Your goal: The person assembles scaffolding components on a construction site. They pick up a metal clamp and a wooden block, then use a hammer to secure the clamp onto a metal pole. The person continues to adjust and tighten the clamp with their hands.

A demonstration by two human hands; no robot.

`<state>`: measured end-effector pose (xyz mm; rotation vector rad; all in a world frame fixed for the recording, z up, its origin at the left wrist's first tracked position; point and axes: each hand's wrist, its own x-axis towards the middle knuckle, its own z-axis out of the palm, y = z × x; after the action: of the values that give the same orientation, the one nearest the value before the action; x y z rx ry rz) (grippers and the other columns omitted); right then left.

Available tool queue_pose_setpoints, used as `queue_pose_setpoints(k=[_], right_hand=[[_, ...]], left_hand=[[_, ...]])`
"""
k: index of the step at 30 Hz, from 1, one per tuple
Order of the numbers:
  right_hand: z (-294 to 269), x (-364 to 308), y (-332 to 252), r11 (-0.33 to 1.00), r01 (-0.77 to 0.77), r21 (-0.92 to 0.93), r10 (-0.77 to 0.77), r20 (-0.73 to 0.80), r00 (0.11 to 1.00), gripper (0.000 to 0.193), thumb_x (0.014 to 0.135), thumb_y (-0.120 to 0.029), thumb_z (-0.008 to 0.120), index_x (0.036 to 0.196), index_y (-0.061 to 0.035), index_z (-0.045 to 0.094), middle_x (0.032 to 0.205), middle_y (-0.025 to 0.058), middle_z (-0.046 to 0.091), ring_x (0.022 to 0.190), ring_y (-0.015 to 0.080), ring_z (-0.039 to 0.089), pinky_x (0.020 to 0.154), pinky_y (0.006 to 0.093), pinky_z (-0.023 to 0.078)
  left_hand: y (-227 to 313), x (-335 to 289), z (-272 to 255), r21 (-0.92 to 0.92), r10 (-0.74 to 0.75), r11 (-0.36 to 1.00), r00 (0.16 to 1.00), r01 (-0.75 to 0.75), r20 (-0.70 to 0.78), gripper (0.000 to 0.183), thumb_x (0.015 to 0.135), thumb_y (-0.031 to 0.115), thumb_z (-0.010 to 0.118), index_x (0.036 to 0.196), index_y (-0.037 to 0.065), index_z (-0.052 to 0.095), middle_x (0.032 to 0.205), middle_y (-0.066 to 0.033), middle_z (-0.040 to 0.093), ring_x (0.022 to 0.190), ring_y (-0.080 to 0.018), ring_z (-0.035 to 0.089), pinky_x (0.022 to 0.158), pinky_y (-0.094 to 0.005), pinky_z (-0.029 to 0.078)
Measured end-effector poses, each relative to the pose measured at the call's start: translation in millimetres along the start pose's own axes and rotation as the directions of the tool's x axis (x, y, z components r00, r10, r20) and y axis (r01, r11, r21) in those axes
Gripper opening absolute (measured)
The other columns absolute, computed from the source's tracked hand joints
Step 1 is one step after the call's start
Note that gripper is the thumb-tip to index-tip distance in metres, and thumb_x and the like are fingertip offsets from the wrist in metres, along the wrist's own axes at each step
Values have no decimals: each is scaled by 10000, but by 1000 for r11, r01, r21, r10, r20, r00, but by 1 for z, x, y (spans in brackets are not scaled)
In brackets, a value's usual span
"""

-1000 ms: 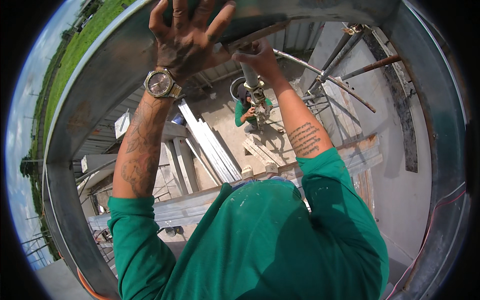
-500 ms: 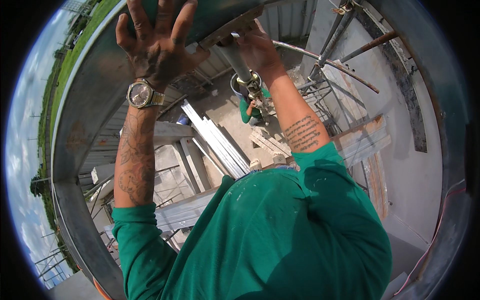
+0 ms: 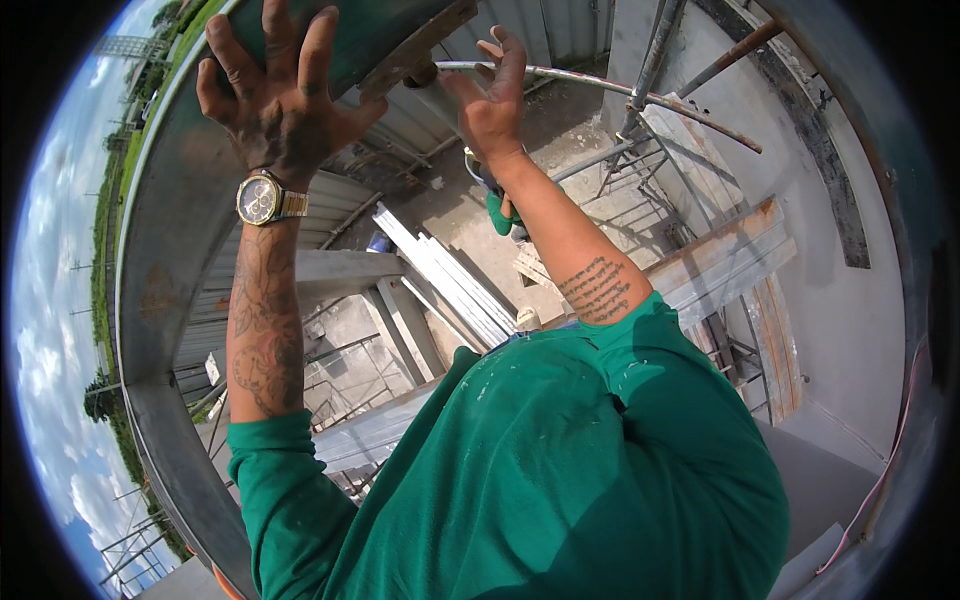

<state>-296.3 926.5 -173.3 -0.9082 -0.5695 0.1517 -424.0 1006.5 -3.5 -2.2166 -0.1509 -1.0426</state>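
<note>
My left hand (image 3: 290, 110), wearing a watch (image 3: 258, 198), is open with its fingers spread flat against the dark steel beam (image 3: 375, 30) overhead. Its thumb reaches toward a worn, rusty plate (image 3: 415, 48) along the beam's edge. Just right of that plate my right hand (image 3: 494, 110) is raised with the fingers apart. It is beside the top of a grey metal pipe (image 3: 436, 106) that stands under the plate. Whether the edge of the palm touches the pipe, I cannot tell. The pipe's lower part is hidden behind my right hand and wrist.
Far below, a person in green (image 3: 500, 212) is partly hidden by my right forearm. Long white bars (image 3: 450, 275) lie on the ground. Scaffold tubes (image 3: 650, 95) cross at the right, above a metal plank (image 3: 730, 260). A steel frame (image 3: 155, 400) curves along the left.
My right hand has come away from its place round the pipe's top, and its fingers have spread. The pipe's top has shifted left in view. My left hand stays on the beam.
</note>
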Motion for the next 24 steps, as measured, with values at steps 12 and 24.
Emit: queue_pose_setpoints(k=[12,24], right_hand=[[11,-64,25,936,-352,25,351,24,936,527,790,-99,669,1283,10,517,1207,177,604,1118,282,586,969,426,476],[-1,-88,-35,950,309,-53,-249,470,847,132,687,-16,660,816,-36,679,869,100,644,860,280,630,832,374,508]], left_hand=[[1,1,-3,67,-32,997,998,28,63,932,477,591,876,1318,321,578,1541,-50,459,1452,-417,220,1090,-538,144],[6,5,-13,241,-29,970,986,-11,163,876,524,356,836,1302,154,486,1588,-218,352,1477,-490,231,1187,-625,134]])
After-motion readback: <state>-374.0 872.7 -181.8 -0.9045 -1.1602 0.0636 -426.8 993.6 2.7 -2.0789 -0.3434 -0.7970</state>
